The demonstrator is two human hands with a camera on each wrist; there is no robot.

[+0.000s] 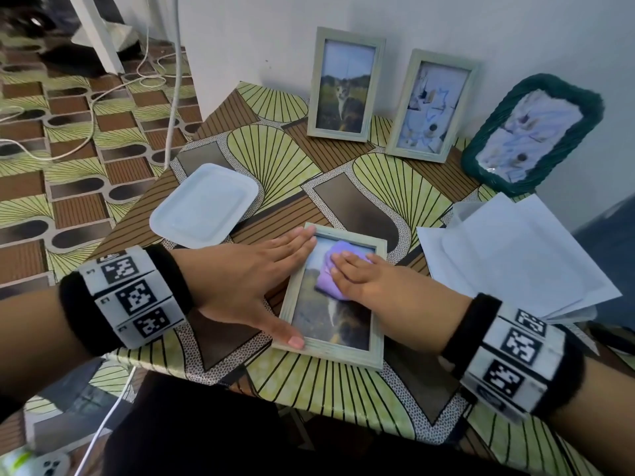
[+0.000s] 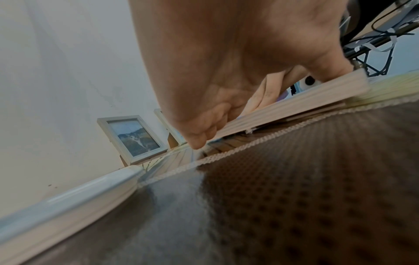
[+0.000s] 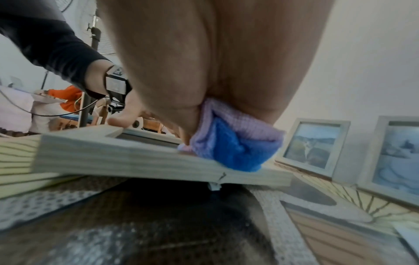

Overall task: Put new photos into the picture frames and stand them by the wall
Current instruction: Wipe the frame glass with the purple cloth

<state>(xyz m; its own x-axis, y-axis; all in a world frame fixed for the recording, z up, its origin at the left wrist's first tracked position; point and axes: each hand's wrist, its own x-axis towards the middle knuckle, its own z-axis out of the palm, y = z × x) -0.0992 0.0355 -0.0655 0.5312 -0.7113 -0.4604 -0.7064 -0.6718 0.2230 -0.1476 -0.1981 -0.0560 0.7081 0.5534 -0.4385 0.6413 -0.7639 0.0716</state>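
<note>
A pale green wooden picture frame point(image 1: 343, 355) lies flat, glass up, near the table's front edge, with a cat photo in it. My left hand point(image 1: 261, 276) rests open along its left side, fingers straight on the rim and thumb on the lower left corner. My right hand point(image 1: 371, 286) presses a purple and blue cloth point(image 1: 326, 280) flat onto the glass. The right wrist view shows the cloth point(image 3: 235, 148) bunched under my palm on the frame point(image 3: 136, 161). In the left wrist view the frame's side point(image 2: 294, 105) runs under my left hand point(image 2: 226, 71).
Three frames lean on the wall: a cat photo frame point(image 1: 343, 85), a second pale frame point(image 1: 431, 106) and a green woven frame point(image 1: 529, 132). A white tray point(image 1: 206, 206) lies at the left. Loose white papers point(image 1: 515, 255) cover the right side.
</note>
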